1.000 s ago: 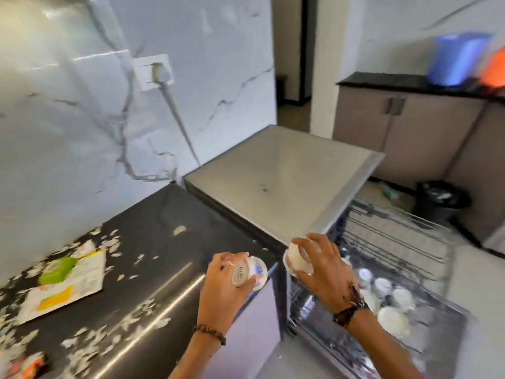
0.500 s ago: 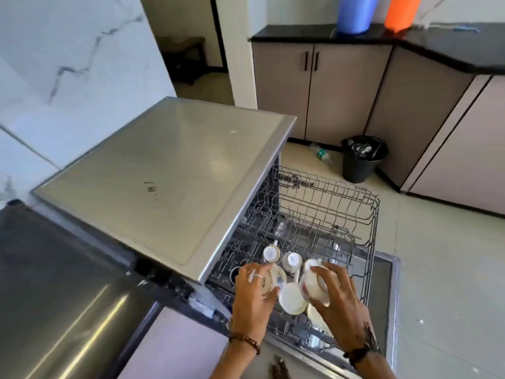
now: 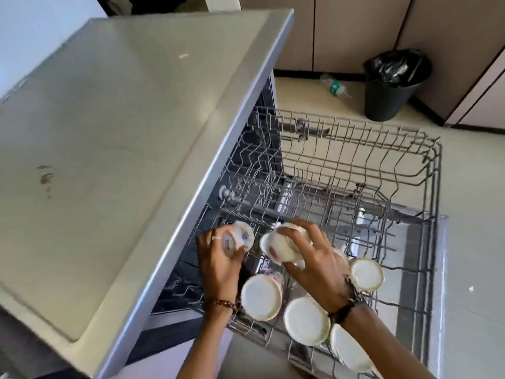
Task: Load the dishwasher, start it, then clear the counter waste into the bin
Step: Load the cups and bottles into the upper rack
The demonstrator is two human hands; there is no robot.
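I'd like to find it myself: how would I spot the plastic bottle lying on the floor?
Start at the pulled-out dishwasher rack and look past its far edge to the black bin standing by the cabinets. Just left of the bin, the bottle lies on its side on the floor: clear plastic with a green label, unlike the white cups in the rack.

Brushed, matt grey steel dishwasher top (image 3: 131, 127) | thin grey metal-wire pull-out rack (image 3: 355, 170) | smooth, glossy white ceramic-looking cups (image 3: 306, 321) | crinkled glossy black plastic bin liner (image 3: 396, 67)
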